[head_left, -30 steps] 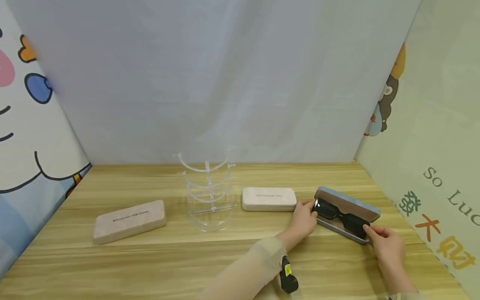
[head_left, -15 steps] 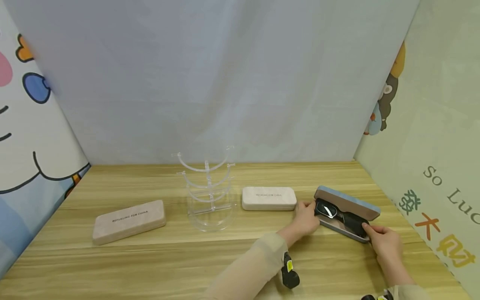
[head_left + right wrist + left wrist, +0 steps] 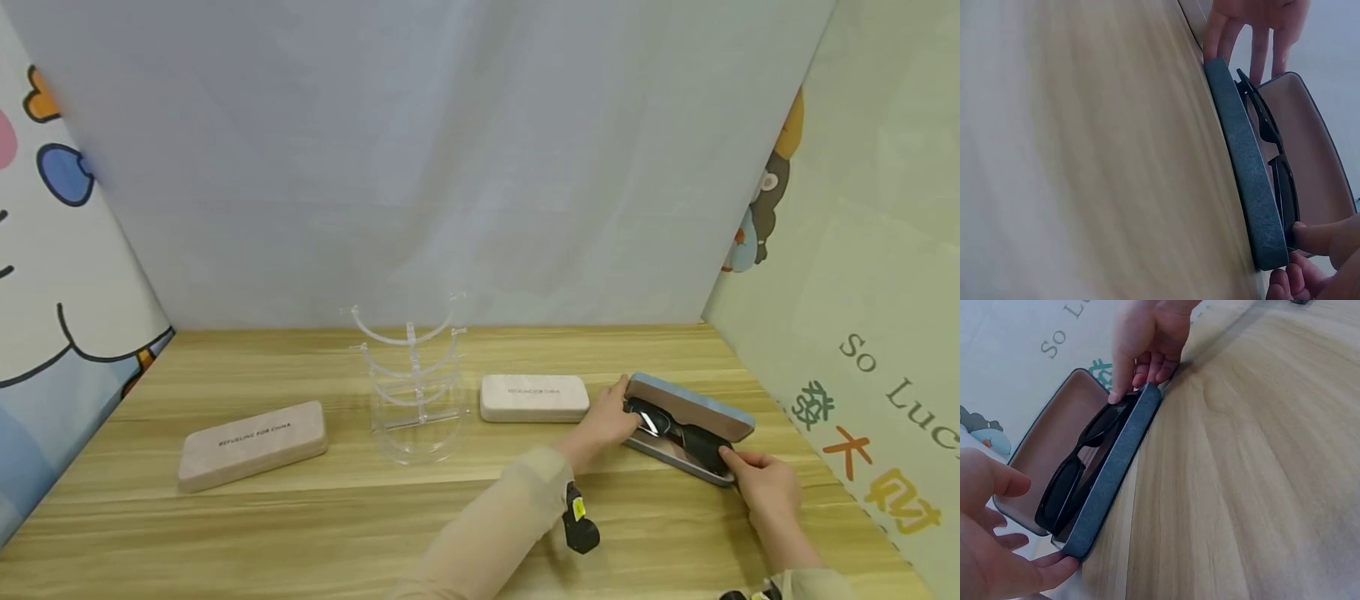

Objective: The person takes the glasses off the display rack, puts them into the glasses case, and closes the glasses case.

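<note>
While the blue glasses case (image 3: 686, 433) lies open near the right end of the wooden table (image 3: 300, 517), black sunglasses (image 3: 678, 435) sit in its tray, lenses toward the raised lid. To do this well, I judge, both ends should be handled evenly — one end tugged alone would jam the frame against the tray wall — and the case must stay flat on the wood.

My left hand (image 3: 609, 425) is at the case's left end: fingers loosely curled round the corner, thumb free above it, touching the tray rather than clamping it. My right hand (image 3: 761, 482) is at the right end, thumb tip pressed onto the sunglasses' end, the other fingers curled under the tray edge — a light pinch.

Beyond my left hand lie a closed beige case (image 3: 534, 397), a clear acrylic glasses stand (image 3: 411, 379), and another beige case (image 3: 253, 443).
</note>
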A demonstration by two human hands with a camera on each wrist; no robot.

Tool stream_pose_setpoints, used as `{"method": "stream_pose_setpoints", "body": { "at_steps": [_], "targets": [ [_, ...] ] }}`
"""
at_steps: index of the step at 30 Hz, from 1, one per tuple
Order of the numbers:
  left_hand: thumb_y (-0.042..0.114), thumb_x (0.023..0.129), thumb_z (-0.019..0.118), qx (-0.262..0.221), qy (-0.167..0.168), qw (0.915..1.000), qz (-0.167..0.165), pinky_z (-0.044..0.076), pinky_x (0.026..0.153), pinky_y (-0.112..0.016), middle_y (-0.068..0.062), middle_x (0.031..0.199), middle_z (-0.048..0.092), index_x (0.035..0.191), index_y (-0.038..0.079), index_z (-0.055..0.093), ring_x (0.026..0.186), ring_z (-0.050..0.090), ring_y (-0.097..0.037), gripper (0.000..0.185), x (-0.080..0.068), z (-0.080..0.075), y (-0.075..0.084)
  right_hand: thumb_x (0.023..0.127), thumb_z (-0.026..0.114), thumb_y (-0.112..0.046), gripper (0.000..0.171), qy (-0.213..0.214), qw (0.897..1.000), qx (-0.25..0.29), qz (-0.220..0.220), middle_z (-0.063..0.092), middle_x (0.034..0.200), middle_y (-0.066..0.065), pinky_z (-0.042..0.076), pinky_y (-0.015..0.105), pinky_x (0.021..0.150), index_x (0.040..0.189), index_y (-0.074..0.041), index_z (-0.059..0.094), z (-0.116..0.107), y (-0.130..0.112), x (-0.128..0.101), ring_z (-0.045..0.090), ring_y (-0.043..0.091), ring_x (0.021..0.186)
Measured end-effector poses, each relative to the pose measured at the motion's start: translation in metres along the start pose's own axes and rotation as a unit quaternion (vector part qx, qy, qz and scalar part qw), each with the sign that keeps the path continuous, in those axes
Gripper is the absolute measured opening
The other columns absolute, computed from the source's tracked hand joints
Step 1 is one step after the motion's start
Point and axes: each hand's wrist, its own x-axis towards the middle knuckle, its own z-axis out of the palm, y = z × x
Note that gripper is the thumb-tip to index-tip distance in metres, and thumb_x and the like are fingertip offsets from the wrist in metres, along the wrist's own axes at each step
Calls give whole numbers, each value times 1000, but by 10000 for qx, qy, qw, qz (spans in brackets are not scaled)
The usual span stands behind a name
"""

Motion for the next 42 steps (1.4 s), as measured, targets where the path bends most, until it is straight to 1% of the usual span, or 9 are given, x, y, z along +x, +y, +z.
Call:
{"method": "stream_pose_setpoints", "body": {
  "at_steps": [7, 10, 13, 17, 25, 30, 33, 35, 42],
  "targets": [
    [7, 83, 54, -315, -98, 9994, 144, 34, 103, -29, -7, 142, 38, 142, 11, 30, 128, 38, -20, 65, 0, -4, -1, 80, 67, -34, 46, 25, 9999, -53, 135, 63, 74, 7, 39, 23, 52, 99, 8, 64, -1, 0, 3, 49, 12, 64],
    [8, 83, 54, -382, -126, 9990, 178, 34, 103, -29, -6, 142, 38, 143, 11, 30, 128, 38, -19, 64, 0, -5, -2, 81, 66, -31, 47, 12, 10000, -57, 65, 62, 78, 11, 38, 25, 55, 106, 8, 59, -2, -1, 3, 50, 15, 64],
    [7, 82, 55, -535, -162, 9980, 285, 34, 103, -28, -5, 143, 37, 143, 12, 28, 128, 38, -19, 67, 1, -5, -2, 85, 59, -31, 53, -124, 9998, -111, -90, 59, 99, 20, 40, 33, 67, 123, 4, 48, -2, -3, 2, 55, 29, 82],
    [5, 80, 56, -634, -192, 9967, 460, 34, 102, -25, -5, 142, 38, 143, 12, 28, 127, 39, -18, 70, 1, -5, -3, 92, 45, -37, 67, -637, 9973, -208, -293, 42, 130, 28, 34, 50, 91, 143, -1, 20, -7, -6, 1, 37, 44, 117],
    [9, 83, 58, -652, -233, 9964, 480, 34, 104, -30, 0, 144, 36, 144, 20, 28, 130, 35, -18, 69, -3, -5, -9, 96, 31, -39, 66, -1157, 9919, -102, -510, 27, 141, 29, 22, 57, 103, 147, -13, -2, -12, -11, -4, 24, 47, 127],
    [9, 81, 59, -732, -90, 9955, 591, 34, 103, -28, 0, 143, 37, 142, 18, 32, 129, 36, -18, 68, -5, -4, -12, 95, 34, -42, 66, -982, 9932, 492, -394, 28, 142, 28, 41, 40, 93, 147, -12, 6, -10, -11, -6, 38, 40, 123],
    [6, 78, 60, -749, 114, 9939, 802, 32, 104, -25, -3, 141, 41, 139, 13, 36, 128, 38, -17, 66, -5, -3, -14, 93, 35, -46, 67, -938, 9897, 1056, -247, 28, 142, 28, 48, 19, 70, 146, -10, 14, -10, -9, -5, 59, 13, 96],
    [5, 77, 60, -790, 254, 9923, 918, 33, 103, -24, -6, 137, 45, 135, 10, 40, 126, 40, -17, 62, -6, -1, -16, 92, 37, -47, 63, -957, 9851, 1413, -213, 28, 141, 29, 48, 12, 60, 142, -11, 23, -11, -8, -5, 55, -4, 79],
    [12, 84, 59, -1104, 621, 9894, 710, 39, 97, -26, -10, 129, 51, 121, 12, 48, 117, 47, -17, 38, -10, 5, -17, 93, 44, -39, 18, -678, 9806, 1834, -106, 39, 130, 24, 50, 16, 56, 103, -24, 43, -6, -5, -5, 52, -9, 67]
  ]
}}
